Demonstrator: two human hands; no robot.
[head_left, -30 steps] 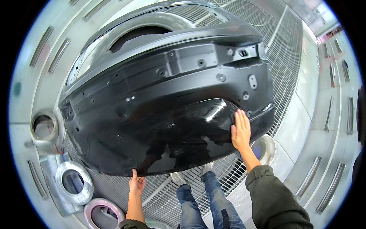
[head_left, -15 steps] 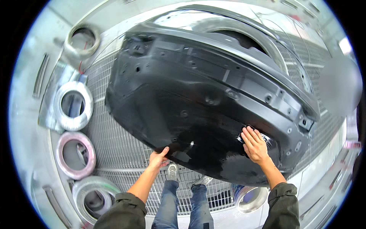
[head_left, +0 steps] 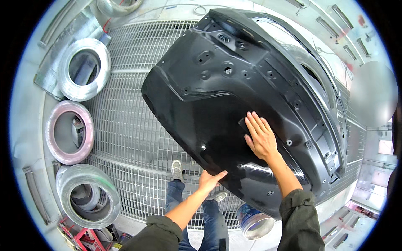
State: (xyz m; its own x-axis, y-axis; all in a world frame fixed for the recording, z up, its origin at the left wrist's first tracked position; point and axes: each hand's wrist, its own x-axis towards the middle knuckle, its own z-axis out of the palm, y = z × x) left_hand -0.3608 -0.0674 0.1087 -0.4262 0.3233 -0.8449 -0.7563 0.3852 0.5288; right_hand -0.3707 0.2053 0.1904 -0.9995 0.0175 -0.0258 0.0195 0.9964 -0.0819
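A large black car body panel [head_left: 197, 113], shaped like a trunk lid or tailgate, lies at a slant before me with holes and raised ribs along its far side. My left hand [head_left: 210, 180] grips its near edge, thumb on top and fingers partly hidden beneath. On the smooth face, my right hand [head_left: 261, 136] lies flat with fingers stretched out. A dark corner of a thin sheet or pad [head_left: 242, 122] peeks out by its fingertips; the rest is hidden under the hand. Glossy, wet-looking patches shine below that hand.
Metal floor grating [head_left: 125, 117] lies underfoot. Along the left stand a silvery ring [head_left: 65, 71], a pinkish ring [head_left: 50, 129] and a greenish-grey ring [head_left: 67, 205], like wrapped tyres. A bucket [head_left: 247, 213] stands under the panel's near edge. A red frame [head_left: 88, 238] sits lower left.
The whole view has shifted, and the panel now lies more steeply slanted. My right hand has slid leftward and upward in view; my left hand still grips the near edge.
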